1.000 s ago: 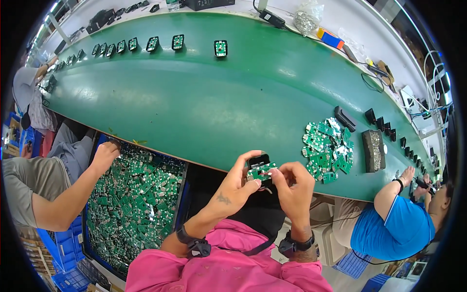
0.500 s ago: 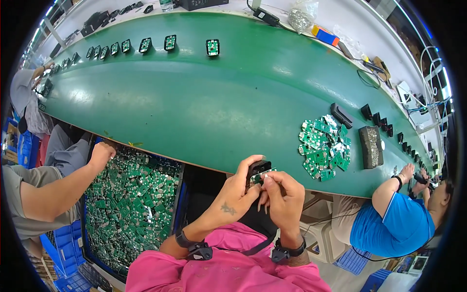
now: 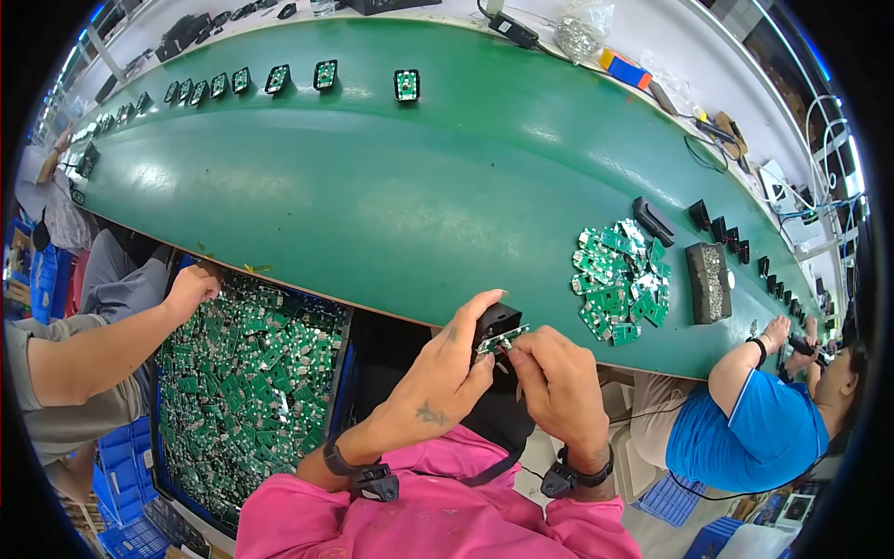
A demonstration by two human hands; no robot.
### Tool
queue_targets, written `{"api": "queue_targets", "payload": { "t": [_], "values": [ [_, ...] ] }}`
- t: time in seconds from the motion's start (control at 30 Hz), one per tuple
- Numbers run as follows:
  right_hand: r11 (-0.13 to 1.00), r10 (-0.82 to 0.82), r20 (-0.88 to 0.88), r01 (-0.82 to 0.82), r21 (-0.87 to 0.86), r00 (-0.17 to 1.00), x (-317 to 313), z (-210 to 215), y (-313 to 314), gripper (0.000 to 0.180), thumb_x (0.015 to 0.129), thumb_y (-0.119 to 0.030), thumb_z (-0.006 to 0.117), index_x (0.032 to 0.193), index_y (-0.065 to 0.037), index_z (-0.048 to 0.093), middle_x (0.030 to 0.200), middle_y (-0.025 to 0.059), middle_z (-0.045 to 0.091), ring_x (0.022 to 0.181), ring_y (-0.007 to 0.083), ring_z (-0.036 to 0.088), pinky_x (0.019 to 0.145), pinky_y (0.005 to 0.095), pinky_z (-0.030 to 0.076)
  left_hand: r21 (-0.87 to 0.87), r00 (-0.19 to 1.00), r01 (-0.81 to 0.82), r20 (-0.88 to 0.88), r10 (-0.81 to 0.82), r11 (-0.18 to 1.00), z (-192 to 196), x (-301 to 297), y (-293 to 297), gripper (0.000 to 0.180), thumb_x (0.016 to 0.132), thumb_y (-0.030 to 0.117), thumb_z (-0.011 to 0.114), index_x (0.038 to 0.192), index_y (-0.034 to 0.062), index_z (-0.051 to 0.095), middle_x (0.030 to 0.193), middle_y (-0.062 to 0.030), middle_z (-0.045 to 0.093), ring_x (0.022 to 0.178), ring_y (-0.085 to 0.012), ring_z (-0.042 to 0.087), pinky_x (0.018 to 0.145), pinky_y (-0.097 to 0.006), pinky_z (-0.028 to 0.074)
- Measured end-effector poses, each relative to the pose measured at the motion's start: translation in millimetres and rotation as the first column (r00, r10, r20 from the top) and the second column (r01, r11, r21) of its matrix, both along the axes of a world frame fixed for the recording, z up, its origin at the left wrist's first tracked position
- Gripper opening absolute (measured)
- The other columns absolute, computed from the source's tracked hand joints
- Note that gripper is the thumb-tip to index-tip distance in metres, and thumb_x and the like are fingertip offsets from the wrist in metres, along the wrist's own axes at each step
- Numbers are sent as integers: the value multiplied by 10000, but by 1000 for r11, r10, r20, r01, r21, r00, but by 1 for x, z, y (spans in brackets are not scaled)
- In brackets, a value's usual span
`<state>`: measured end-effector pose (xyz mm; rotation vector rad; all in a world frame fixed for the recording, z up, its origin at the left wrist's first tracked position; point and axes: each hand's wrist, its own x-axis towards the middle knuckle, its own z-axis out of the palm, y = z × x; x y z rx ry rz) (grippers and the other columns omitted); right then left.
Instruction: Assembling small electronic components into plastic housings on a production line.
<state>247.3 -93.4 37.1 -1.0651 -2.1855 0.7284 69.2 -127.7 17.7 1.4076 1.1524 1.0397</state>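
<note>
In the head view, the work sits a little off the centre toward five o'clock, in front of the desk's [image 3: 354, 205] near edge. The left hand [image 3: 442, 373] is curled around a black case [image 3: 497, 320], thumb on one side and fingers on the other. A green circuit board [image 3: 504, 339] stands tilted at the case's near side. The right hand [image 3: 564, 380] has thumb and finger drawn close together at the board's edge; I cannot tell whether they grip it or only rest against it

The step in hand looks like fine two-handed work where board and case meet, with the board not lying flat in the case. The next move seems to call for a steady left hold and a light fingertip touch from the right, minding the small parts on the board

At three o'clock a pile of loose boards [image 3: 619, 289] lies on the desk, a dark block [image 3: 710, 282] beyond it. Filled cases [image 3: 407, 86] line the far side from ten to twelve o'clock
</note>
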Motion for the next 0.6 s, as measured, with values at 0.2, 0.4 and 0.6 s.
{"api": "queue_targets", "payload": {
  "t": [0.2,0.4,0.6],
  "values": [
    [998,49,17,-48,-26,999,6,2,2,29,873,8,627,884,-3,602,724,123,561,594,293,584,528,385,435,35,994,82,-72,-79,996,3,-3,2,627,897,-7,496,1465,-15,231,1290,-322,462,1121,-472,527,983,-469,417],
    [996,67,2,-66,-62,998,9,6,4,24,858,5,633,857,-2,610,705,116,571,576,279,588,519,374,431,49,982,97,-169,-87,994,7,-1,1,630,876,-26,534,1454,-11,284,1264,-272,516,1139,-436,544,995,-436,428],
    [994,88,26,-87,-63,996,13,5,5,23,859,0,631,845,0,613,679,111,574,541,277,587,509,373,432,33,916,165,-375,-140,986,12,3,3,638,864,-42,547,1439,-7,273,1201,-305,513,1093,-501,542,944,-484,452]
  ]
}}
